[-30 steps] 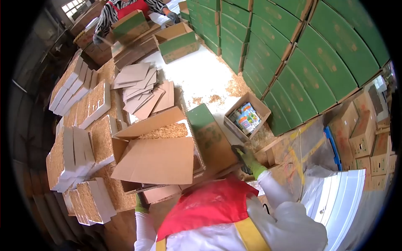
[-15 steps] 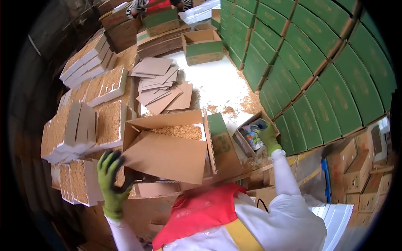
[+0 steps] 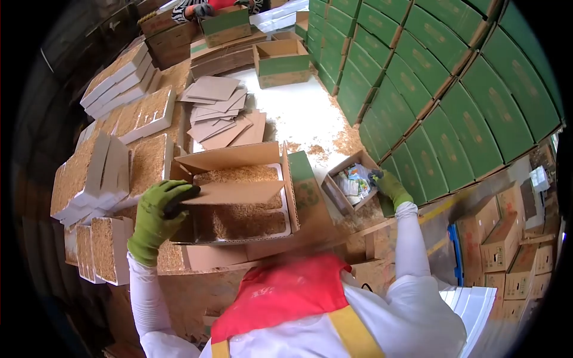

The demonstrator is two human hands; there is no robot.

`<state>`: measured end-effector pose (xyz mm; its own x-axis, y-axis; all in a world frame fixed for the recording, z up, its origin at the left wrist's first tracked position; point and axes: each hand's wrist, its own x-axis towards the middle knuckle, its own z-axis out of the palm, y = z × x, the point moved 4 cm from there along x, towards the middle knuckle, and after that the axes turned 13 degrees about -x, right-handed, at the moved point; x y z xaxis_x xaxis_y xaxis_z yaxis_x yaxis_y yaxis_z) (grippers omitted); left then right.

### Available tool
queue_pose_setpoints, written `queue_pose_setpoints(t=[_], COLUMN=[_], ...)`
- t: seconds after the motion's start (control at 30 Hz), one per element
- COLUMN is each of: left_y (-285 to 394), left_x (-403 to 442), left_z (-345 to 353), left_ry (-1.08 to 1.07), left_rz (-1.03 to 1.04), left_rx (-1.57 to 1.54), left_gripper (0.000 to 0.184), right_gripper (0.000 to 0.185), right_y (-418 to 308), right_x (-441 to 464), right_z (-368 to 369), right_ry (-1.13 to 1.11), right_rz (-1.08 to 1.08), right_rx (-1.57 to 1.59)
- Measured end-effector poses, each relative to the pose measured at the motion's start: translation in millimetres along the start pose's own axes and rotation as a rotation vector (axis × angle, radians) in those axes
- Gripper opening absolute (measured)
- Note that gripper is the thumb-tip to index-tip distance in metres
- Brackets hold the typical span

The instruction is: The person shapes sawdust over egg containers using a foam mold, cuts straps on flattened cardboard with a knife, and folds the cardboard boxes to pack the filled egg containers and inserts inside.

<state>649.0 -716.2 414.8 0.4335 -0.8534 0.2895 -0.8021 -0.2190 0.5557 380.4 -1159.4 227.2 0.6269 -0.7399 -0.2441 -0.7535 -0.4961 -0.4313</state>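
Note:
An open cardboard box (image 3: 289, 197) stands in front of me, with white trays of brown shavings (image 3: 245, 222) inside. My left hand (image 3: 158, 218), in a green glove with dark fingertips, is closed on the left end of a cardboard sheet (image 3: 236, 193), which stands tilted over the trays. My right hand (image 3: 389, 186), gloved alike, is at the right rim of a small box (image 3: 340, 201) holding colourful packets (image 3: 356, 184). Its fingertips reach in over the packets; whether they grip one is too small to tell.
Filled trays (image 3: 146, 161) are stacked on the left. Loose cardboard sheets (image 3: 218, 98) lie beyond the box. Green boxes (image 3: 441, 131) form a wall on the right. An open green box (image 3: 283, 65) stands farther back, near a co-worker's gloved hand (image 3: 200, 10).
My left hand has come up from below the box and taken hold of the sheet, which has tipped up, baring the trays. My right hand has moved from the table edge to the packet box.

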Motion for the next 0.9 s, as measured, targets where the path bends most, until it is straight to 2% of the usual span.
queue_pose_setpoints(t=[0.07, 0.13, 0.17, 0.23, 0.27, 0.33, 0.4, 0.47, 0.53, 0.57, 0.6, 0.67, 0.73, 0.77, 0.83, 0.9], left_y=[-15, -16, -24, -44, -34, -15, 17, 18, 5, -1, -7, -18, -26, -27, -43, -52], left_x=[-5, -3, -9, -16, -11, -1, 10, -14, -23, -23, -20, -16, -10, -4, -11, -22], left_z=[-7, -18, -26, -41, -45, -51, -37, 25, 51, 59, 63, 63, 58, 54, 48, 44], left_ry=[0.05, 0.1, 0.094, 0.132, 0.159, 0.221, 0.209, -0.181, -0.29, -0.324, -0.359, -0.462, -0.599, -0.701, -0.661, -0.629], left_rz=[-0.052, 0.037, -0.077, -0.064, -0.003, 0.114, 0.254, 0.234, 0.274, 0.268, 0.269, 0.25, 0.211, 0.05, 0.032, -0.032], left_rx=[-0.057, -0.251, -0.261, -0.233, -0.189, -0.092, 0.1, 0.401, 0.413, 0.429, 0.45, 0.409, 0.278, 0.264, 0.093, -0.003], left_gripper=[0.049, 0.043, 0.043, 0.042, 0.041, 0.038, 0.028, 0.027, 0.023, 0.029, 0.036, 0.049, 0.061, 0.075, 0.075, 0.07], right_gripper=[0.028, 0.029, 0.024, 0.023, 0.027, 0.031, 0.032, 0.032, 0.033, 0.034, 0.036, 0.037, 0.046, 0.047, 0.05, 0.049], right_y=[-2, -61, -101, -193, -241, -276, -261, -227, -236, -243, -264, -309, -326, -328, -323, -323], right_x=[-7, -33, -45, -95, -122, -131, -125, -103, -119, -124, -133, -147, -146, -140, -128, -126], right_z=[-8, -33, -42, -62, -62, -18, -17, -37, -52, -57, -51, -31, 13, 34, 70, 71], right_ry=[0.143, 0.308, 0.353, 0.495, 0.601, 0.51, 0.443, 0.385, 0.393, 0.406, 0.379, 0.196, 0.023, -0.014, -0.1, -0.035], right_rz=[-0.052, -0.452, -0.636, -0.946, -1.08, -1.32, -1.106, -0.768, -0.731, -0.712, -0.948, -1.218, -1.241, -1.215, -1.127, -1.169], right_rx=[-0.05, 0.189, 0.252, 0.149, -0.041, -0.357, -0.14, 0.39, 0.365, 0.358, 0.396, -0.02, -0.491, -0.624, -0.871, -0.927])
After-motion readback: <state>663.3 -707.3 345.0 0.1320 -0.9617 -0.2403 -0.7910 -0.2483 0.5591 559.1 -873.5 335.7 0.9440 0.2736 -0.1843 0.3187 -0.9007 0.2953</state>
